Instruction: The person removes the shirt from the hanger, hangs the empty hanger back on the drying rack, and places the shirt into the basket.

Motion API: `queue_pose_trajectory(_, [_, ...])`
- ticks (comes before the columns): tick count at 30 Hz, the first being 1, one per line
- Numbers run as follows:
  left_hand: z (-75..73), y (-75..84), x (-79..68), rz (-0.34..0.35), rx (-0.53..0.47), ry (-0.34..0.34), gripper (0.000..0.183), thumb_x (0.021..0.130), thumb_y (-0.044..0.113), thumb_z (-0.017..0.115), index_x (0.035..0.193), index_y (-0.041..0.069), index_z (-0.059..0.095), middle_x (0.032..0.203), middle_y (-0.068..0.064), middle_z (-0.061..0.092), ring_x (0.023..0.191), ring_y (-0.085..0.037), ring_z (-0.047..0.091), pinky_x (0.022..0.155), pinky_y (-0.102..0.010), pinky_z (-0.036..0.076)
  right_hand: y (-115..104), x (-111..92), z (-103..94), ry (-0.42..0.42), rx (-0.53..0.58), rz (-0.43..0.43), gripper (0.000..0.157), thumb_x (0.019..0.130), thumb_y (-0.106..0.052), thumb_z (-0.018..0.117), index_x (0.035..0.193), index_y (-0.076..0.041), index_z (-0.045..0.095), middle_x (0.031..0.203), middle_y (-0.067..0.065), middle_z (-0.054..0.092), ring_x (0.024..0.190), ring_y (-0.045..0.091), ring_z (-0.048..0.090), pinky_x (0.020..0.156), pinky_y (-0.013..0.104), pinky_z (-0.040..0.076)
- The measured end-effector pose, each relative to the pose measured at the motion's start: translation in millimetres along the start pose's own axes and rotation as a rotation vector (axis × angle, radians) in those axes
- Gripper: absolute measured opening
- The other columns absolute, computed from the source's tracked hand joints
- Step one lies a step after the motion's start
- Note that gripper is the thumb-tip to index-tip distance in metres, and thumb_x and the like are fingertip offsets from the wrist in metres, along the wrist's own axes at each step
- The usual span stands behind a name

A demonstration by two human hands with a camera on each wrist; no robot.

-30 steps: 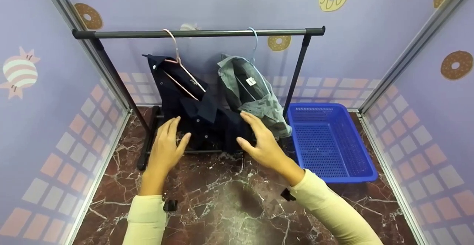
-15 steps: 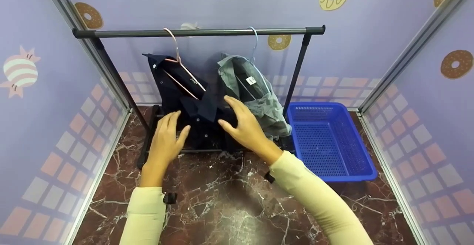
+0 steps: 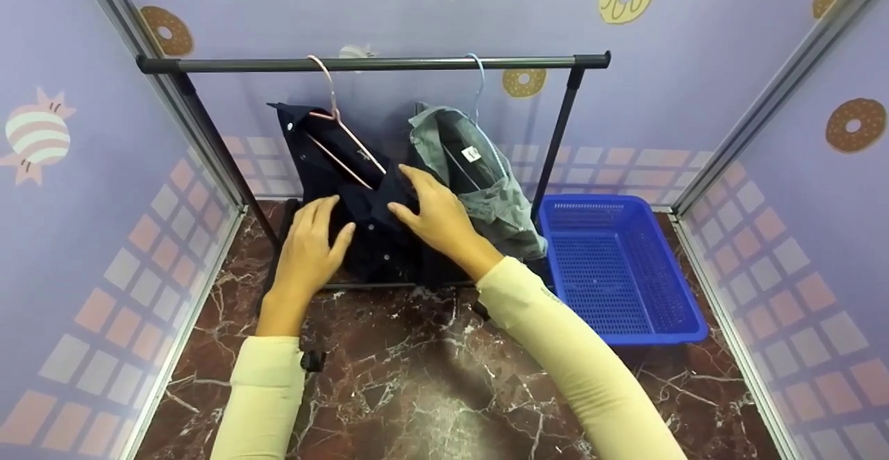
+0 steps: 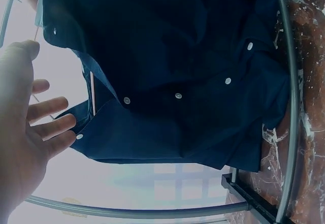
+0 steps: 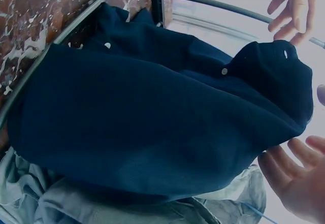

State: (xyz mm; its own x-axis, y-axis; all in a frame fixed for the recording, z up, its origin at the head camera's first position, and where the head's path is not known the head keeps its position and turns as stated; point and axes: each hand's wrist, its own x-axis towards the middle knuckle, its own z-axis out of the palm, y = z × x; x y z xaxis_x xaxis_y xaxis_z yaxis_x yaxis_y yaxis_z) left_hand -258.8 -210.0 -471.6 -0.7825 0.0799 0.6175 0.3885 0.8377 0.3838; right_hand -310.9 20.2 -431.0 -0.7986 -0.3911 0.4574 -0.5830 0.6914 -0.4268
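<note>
A navy button-up shirt hangs from a pink hanger, tilted, with its collar gaping. My left hand is at the shirt's left front, fingers extended and thumb apart. In the left wrist view, the fingertips of that hand reach the shirt's edge by a white button. My right hand is over the shirt's right shoulder, beside the collar. The right wrist view shows the fingertips of this hand right at the cloth's edge, partly hidden behind it.
A grey-green shirt on a light blue hanger hangs close on the right. Both hangers hook over the black rack's top bar. A blue perforated basket stands on the marbled floor at the right, near the wall.
My right hand has moved left and up, from beside the grey-green shirt to the navy shirt's shoulder. The left hand has shifted slightly upward. Both shirts still hang on the bar.
</note>
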Motion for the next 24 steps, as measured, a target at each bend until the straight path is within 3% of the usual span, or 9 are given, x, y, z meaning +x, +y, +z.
queue_pose_trajectory(8, [1.3, 0.9, 8.4, -0.016, -0.028, -0.007, 0.05, 0.094, 0.035, 0.06, 0.134, 0.005, 0.052, 0.13, -0.018, 0.055, 0.125, -0.036, 0.049, 0.108, -0.049, 0.039, 3.7, 6.6, 7.6, -0.028, -0.047, -0.025, 0.06, 0.094, -0.042, 0.059, 0.146, -0.017, 0.042, 0.144, 0.002, 0.051, 0.128, 0.019, 0.054, 0.105, 0.035, 0.046])
queue_pose_trajectory(16, [0.9, -3.4, 10.8, -0.028, -0.029, 0.008, 0.047, 0.094, 0.031, 0.061, 0.132, 0.004, 0.053, 0.127, -0.018, 0.056, 0.12, -0.036, 0.05, 0.105, -0.048, 0.041, 11.5, 7.3, 17.5, 0.067, -0.007, -0.046, 0.04, 0.097, -0.025, 0.057, 0.137, -0.021, 0.052, 0.125, 0.003, 0.067, 0.11, 0.021, 0.066, 0.093, 0.038, 0.053])
queue_pose_trajectory(24, [-0.5, -6.3, 13.7, -0.049, -0.04, 0.003, 0.047, 0.095, 0.032, 0.059, 0.131, 0.004, 0.054, 0.128, -0.018, 0.056, 0.123, -0.035, 0.049, 0.108, -0.047, 0.039, 14.3, 8.9, 16.9, 0.111, 0.037, 0.017, 0.032, 0.098, -0.021, 0.054, 0.13, -0.025, 0.056, 0.112, 0.007, 0.072, 0.099, 0.023, 0.07, 0.084, 0.042, 0.055])
